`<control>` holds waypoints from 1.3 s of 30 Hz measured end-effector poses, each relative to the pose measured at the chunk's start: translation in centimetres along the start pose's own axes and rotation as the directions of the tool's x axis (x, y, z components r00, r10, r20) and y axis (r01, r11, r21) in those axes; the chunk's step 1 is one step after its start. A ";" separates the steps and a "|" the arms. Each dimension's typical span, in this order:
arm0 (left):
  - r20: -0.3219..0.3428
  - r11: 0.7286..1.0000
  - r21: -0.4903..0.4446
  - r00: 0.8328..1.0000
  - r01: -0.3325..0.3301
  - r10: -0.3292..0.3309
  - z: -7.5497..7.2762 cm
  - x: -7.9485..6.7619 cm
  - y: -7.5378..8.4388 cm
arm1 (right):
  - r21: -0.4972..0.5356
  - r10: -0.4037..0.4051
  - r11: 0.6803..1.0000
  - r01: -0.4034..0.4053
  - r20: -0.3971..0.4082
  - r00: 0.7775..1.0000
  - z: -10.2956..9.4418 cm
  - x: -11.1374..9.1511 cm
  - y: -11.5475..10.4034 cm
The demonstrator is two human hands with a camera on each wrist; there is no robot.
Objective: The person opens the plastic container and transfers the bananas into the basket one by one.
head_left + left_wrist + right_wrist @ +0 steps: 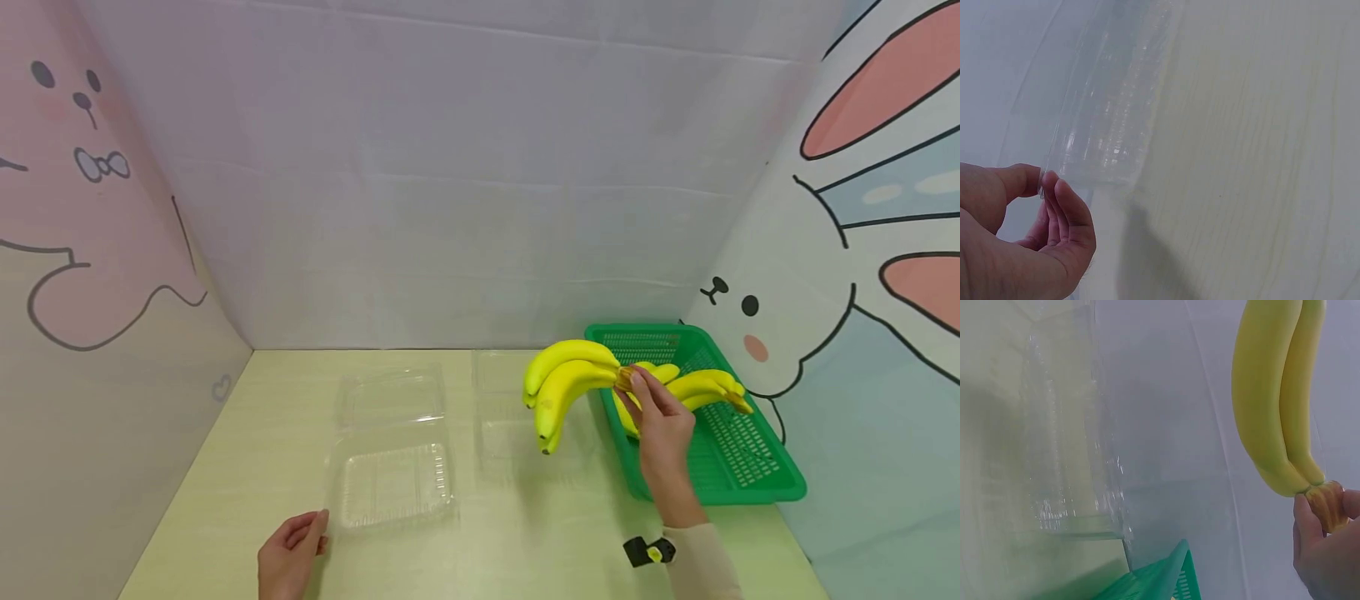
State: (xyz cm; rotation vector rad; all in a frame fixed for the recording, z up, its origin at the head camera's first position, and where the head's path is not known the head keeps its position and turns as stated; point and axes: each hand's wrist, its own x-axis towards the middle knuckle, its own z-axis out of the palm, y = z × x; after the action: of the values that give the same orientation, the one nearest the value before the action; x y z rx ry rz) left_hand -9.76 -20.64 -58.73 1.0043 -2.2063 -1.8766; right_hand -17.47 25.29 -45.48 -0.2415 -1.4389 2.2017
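My right hand (pixel 663 433) pinches the brown stem of a bunch of bananas (pixel 573 379) and holds it up beside the green basket. In the right wrist view the bananas (pixel 1266 394) point upward from the stem between thumb and fingers. At the lower left, my left hand (pixel 292 550) pinches the near left corner of a clear plastic clamshell box (pixel 393 483), whose lid lies open toward the back. The left wrist view shows the thumb and fingers of that hand (pixel 1054 231) on the thin rim of the box (pixel 1110 106).
A green plastic basket (pixel 750 492) stands at the right with more bananas (pixel 701 387) inside. Behind and below the held bunch lies a second open clear box (pixel 502 433). Pale cloth walls (pixel 465 208) enclose the wood-patterned table (pixel 247 450) at the back and sides.
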 end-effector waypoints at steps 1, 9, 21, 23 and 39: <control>-0.001 1.000 -0.001 1.000 0.000 0.000 0.0 0.0 0.0 | 0.015 0.010 1.000 -0.009 -0.010 1.000 -0.2 0.1 -0.1; -0.005 1.000 0.012 1.000 0.009 -0.009 0.2 0.0 0.0 | 0.053 0.034 0.998 -0.031 -0.066 0.997 -2.0 0.6 -0.7; 0.002 1.000 0.003 1.000 -0.019 0.019 0.0 -0.3 -0.2 | 0.090 -0.007 0.996 0.021 -0.154 0.988 -5.4 1.3 -1.3; 0.001 1.000 0.005 1.000 -0.019 0.019 0.0 -0.3 -0.1 | 0.092 -0.015 0.995 0.031 -0.167 0.986 -5.8 1.4 -1.3; 0.012 1.000 -0.003 1.000 -0.005 0.005 -0.1 -0.3 0.2 | 0.183 -0.064 0.974 0.134 -0.343 0.937 -10.8 2.7 -2.2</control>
State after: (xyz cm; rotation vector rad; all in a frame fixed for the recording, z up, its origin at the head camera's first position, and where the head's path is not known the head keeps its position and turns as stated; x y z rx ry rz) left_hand -9.51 -20.54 -58.45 0.9895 -2.2098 -1.8882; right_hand -14.77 36.09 -47.85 -0.4382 -1.0115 2.0845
